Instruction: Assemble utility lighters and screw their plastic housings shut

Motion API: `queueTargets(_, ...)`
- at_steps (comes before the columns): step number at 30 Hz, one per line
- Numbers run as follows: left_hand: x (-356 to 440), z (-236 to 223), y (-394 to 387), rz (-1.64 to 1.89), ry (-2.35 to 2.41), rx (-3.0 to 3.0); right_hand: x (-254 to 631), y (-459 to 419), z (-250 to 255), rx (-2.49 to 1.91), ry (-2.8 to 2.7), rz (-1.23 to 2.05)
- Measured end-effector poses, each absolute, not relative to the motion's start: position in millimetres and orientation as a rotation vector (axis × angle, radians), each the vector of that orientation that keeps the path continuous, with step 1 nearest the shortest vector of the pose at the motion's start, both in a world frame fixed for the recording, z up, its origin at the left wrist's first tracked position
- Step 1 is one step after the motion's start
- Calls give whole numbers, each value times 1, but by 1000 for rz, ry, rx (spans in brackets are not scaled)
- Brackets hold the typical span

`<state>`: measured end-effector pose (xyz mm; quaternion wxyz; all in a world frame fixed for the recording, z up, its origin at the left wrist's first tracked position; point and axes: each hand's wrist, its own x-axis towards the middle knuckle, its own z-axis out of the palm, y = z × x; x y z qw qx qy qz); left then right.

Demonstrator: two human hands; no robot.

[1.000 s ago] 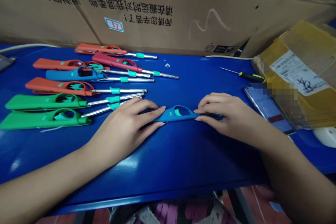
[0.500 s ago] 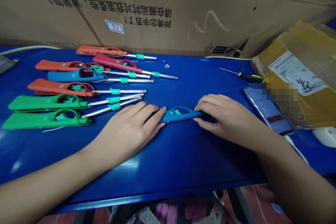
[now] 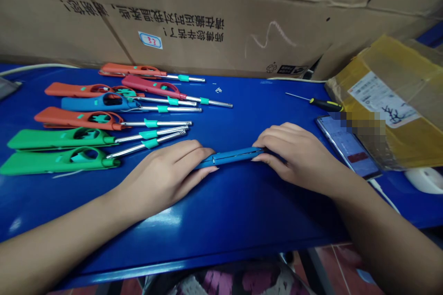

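Observation:
A blue gas lighter (image 3: pixel 235 156) lies between my hands, turned so its narrow edge with a seam faces me. My left hand (image 3: pixel 173 170) is closed round its handle end, fingers above and thumb below. At the other end, my right hand (image 3: pixel 294 156) pinches the lighter where the body narrows; that hand hides the metal tube. Left of my hands rest several more lighters with steel tubes and teal bands: green ones (image 3: pixel 58 138), orange ones (image 3: pixel 76 117), a blue one (image 3: pixel 86 103) and a red one (image 3: pixel 148 85).
Tiny screws (image 3: pixel 218 90) lie on the blue table (image 3: pixel 224 226). A large cardboard box (image 3: pixel 194 50) stands along the back. On the right are a screwdriver (image 3: pixel 325 104), a phone (image 3: pixel 346 147) on a cable, a yellow-taped box (image 3: pixel 374 67) and a white rounded object (image 3: pixel 424 179).
Both hands have rolled the blue lighter from its flat side, with the trigger opening showing, onto its edge, so the seam now shows. The view has tilted slightly upward.

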<state>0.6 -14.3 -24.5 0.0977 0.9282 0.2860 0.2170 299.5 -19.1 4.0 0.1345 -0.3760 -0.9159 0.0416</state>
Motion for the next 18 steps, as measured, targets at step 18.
queueTargets(18,4,-22,-10,518,945,2829,302,-18,4,-1268,-2552,598)
